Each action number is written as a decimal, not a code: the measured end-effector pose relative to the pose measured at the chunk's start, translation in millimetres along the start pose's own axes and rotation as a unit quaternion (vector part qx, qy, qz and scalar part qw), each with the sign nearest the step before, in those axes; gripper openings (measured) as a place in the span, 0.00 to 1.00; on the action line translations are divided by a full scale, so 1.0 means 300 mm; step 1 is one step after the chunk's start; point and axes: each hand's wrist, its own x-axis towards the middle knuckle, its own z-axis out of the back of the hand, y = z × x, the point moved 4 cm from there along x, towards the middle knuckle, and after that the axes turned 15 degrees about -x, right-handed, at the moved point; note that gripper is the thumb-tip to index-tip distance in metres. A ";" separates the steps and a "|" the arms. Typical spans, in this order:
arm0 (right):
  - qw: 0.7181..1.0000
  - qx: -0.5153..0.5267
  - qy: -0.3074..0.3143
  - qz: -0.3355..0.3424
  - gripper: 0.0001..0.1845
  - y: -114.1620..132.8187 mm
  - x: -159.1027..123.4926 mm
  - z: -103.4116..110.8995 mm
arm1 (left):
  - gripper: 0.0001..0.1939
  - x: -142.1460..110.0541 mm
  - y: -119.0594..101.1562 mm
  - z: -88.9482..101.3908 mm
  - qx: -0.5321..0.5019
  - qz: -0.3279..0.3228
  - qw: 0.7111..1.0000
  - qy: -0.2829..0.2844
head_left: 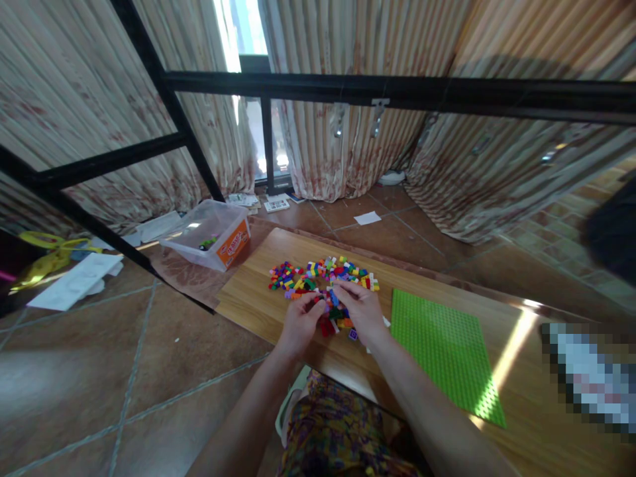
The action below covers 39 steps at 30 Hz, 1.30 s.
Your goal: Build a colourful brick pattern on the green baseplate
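A loose pile of small coloured toy bricks (342, 270) is spread over the wooden table. My left hand (299, 322) is at the pile's near side, fingers curled and thumb against them around a small dark toy brick (318, 299). Opposite it, my right hand (364, 310) reaches over the bricks with bent fingers close together. Whatever is between the right fingertips is too small to make out. Red and purple bricks lie below and between the two hands. To the right of my right hand, a green studded baseplate (442, 351) lies flat.
The wooden table (248, 278) runs from left to lower right. On its left stands a clear plastic box (199, 228) with an orange label and a few pieces inside. A blurred-out object (591, 371) is at the right. A black metal frame (318, 86) crosses before the curtains.
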 end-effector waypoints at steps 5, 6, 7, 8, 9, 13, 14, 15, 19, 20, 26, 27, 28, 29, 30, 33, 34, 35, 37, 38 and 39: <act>1.000 0.013 0.016 -0.004 0.24 0.006 0.042 -0.008 | 0.14 0.066 0.017 -0.005 0.051 -0.014 0.998 -0.023; 1.000 0.020 0.018 -0.006 0.24 0.004 0.046 -0.010 | 0.15 0.082 0.016 -0.006 0.073 -0.022 0.997 -0.024; 0.999 0.028 0.016 -0.009 0.24 0.000 0.051 -0.011 | 0.16 0.099 0.012 -0.006 0.100 -0.034 0.994 -0.024; 0.999 0.035 0.011 -0.015 0.23 -0.005 0.056 -0.010 | 0.16 0.116 0.004 -0.007 0.133 -0.051 0.990 -0.021; 0.999 0.041 0.002 -0.020 0.23 -0.010 0.062 -0.007 | 0.16 0.132 -0.006 -0.009 0.170 -0.072 0.983 -0.016; 0.998 0.041 -0.033 -0.022 0.22 -0.026 0.088 0.013 | 0.15 0.169 -0.050 -0.022 0.282 -0.141 0.949 0.003; 0.998 0.040 -0.035 -0.020 0.23 -0.027 0.092 0.016 | 0.15 0.170 -0.058 -0.026 0.294 -0.149 0.944 0.008; 0.998 0.041 -0.034 -0.020 0.23 -0.026 0.093 0.019 | 0.14 0.168 -0.064 -0.032 0.302 -0.156 0.940 0.015; 0.997 0.067 -0.023 -0.025 0.23 -0.017 0.083 0.016 | 0.11 0.143 -0.067 -0.057 0.290 -0.151 0.943 0.063; 0.997 0.073 -0.020 -0.025 0.23 -0.013 0.080 0.013 | 0.11 0.138 -0.063 -0.060 0.274 -0.142 0.948 0.072; 0.997 0.074 -0.008 0.000 0.24 -0.002 0.077 -0.001 | 0.11 0.153 -0.034 -0.066 0.162 -0.088 0.978 0.100; 0.997 0.073 -0.007 0.004 0.24 -0.003 0.079 0.000 | 0.11 0.158 -0.031 -0.066 0.144 -0.079 0.981 0.103; 0.997 0.072 -0.007 0.005 0.24 -0.005 0.083 0.001 | 0.11 0.162 -0.028 -0.066 0.128 -0.070 0.984 0.103; 0.997 0.073 -0.006 0.005 0.24 -0.008 0.086 0.003 | 0.11 0.165 -0.027 -0.064 0.112 -0.063 0.986 0.103; 0.997 0.074 -0.005 0.004 0.24 -0.012 0.090 0.007 | 0.11 0.168 -0.028 -0.062 0.100 -0.058 0.988 0.102; 0.999 0.039 0.000 0.011 0.23 -0.023 0.103 0.025 | 0.12 0.173 -0.039 -0.052 0.100 -0.051 0.988 0.101; 1.000 0.005 0.001 0.022 0.22 -0.024 0.107 0.034 | 0.11 0.174 -0.047 -0.047 0.115 -0.056 0.987 0.100; 0.998 -0.042 -0.001 0.042 0.20 -0.021 0.110 0.043 | 0.11 0.175 -0.056 -0.041 0.138 -0.065 0.983 0.098; 0.983 -0.156 -0.005 0.095 0.14 -0.009 0.112 0.059 | 0.08 0.177 -0.078 -0.033 0.203 -0.094 0.970 0.098; 0.970 -0.211 -0.006 0.119 0.12 -0.001 0.111 0.063 | 0.07 0.177 -0.087 -0.030 0.242 -0.110 0.959 0.098; 0.956 -0.259 -0.005 0.140 0.11 0.006 0.109 0.066 | 0.07 0.177 -0.095 -0.028 0.282 -0.125 0.947 0.093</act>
